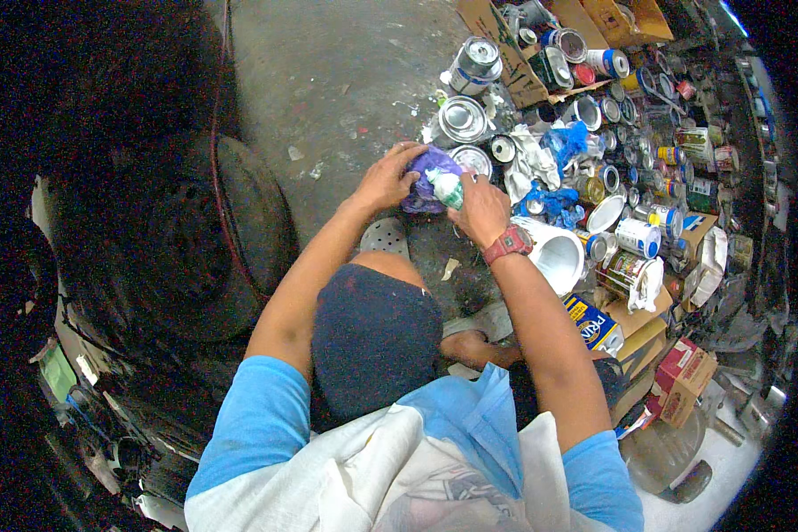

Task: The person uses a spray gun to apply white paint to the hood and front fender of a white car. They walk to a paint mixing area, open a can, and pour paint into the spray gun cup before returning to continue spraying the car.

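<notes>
Light blue sleeves [266, 417] and a whitish cloth front fill the lower edge, and both bare forearms are stretched forward from them over a dark-clad knee [372, 341]. At their far end a purple rag [421, 173] is gripped by the left hand [386, 177], whose fingers are curled around its left side. A small white-and-green bottle [446, 188] is pressed against the rag and is clasped by the right hand [477, 208], closed around its lower part; a red watch [508, 242] is worn on that wrist. Rag and bottle are held touching, between the two hands, above a stained concrete floor [328, 80].

Just right of the right hand a white bucket [554, 253] is seen lying on its side, open mouth toward the viewer. Beyond the hands, shiny tin cans [461, 120] are set close together, with white and blue rags [550, 160] just beside them. Farther right, many small paint cans [638, 235] are crowded, and cardboard boxes [514, 53] are placed behind. Left of the left hand, well apart, a dark tyre [195, 239] is seen. Below the right forearm a blue-and-yellow carton [594, 324] is laid.
</notes>
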